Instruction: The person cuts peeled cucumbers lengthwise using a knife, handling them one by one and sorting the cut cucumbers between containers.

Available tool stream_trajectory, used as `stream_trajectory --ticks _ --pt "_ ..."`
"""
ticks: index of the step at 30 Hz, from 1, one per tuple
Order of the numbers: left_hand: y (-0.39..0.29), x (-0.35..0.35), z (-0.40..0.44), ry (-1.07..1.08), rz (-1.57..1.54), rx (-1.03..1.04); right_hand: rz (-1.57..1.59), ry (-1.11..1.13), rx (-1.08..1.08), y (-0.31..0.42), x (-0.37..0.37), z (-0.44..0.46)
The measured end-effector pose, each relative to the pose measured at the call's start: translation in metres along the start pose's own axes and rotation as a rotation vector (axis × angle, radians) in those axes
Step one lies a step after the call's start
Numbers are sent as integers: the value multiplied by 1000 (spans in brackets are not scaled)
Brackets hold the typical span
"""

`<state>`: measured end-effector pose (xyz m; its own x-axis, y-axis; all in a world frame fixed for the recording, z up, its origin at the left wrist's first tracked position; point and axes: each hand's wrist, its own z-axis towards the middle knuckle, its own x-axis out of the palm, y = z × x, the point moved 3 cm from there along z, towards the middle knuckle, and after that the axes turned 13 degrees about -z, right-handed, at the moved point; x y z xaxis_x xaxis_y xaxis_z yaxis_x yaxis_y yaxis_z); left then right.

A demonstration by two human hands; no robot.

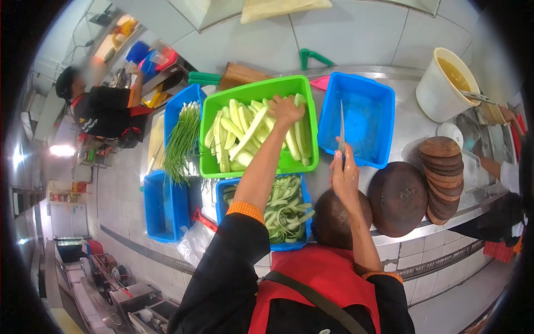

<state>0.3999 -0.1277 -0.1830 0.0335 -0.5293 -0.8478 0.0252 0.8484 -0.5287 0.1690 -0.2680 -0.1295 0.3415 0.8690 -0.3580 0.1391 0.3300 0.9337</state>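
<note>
My left hand [286, 110] is down in the bright green tub [256, 84], its fingers curled over the peeled cucumbers [245, 131] near the far rim. It seems to grip one cucumber, though the fingertips are partly hidden. A knife [342, 125] stands upright in my right hand [345, 172], blade pointing away from me over the edge of a blue tub [384, 100]. That tub has wet-looking sides and no vegetables show in it. Nearer my body, partly behind my left forearm, a second blue tub [307, 236] holds green peel strips [286, 209].
Long green stalks [182, 142] hang over a blue bin at left. Dark round vessels [397, 199] and stacked brown discs [445, 178] stand at right. A white bucket [439, 94] holds yellowish liquid. One co-worker [105, 106] is at left; another person's arm [492, 167] shows at right.
</note>
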Motion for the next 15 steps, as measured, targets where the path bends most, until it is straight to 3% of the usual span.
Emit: stream_trajectory --ticks 2,4,6,8,11,14,15 --pt "-3 -8 -2 21 -158 12 -34 42 33 -9 -3 -3" --pt "-11 -22 -21 -40 -55 123 -26 22 62 -10 -7 -3" --pt "-10 -26 -36 192 -795 163 -18 15 94 -11 -10 -4" --pt "-5 -23 -59 170 -758 210 -78 83 145 -10 -9 2" --pt "2 -33 -72 216 -785 100 -132 60 -56 -1 1 2" --pt "-5 -52 -73 45 -828 44 -126 74 -183 24 3 -13" --pt "-8 -59 -72 94 -1302 -129 -97 72 -239 33 2 -20"
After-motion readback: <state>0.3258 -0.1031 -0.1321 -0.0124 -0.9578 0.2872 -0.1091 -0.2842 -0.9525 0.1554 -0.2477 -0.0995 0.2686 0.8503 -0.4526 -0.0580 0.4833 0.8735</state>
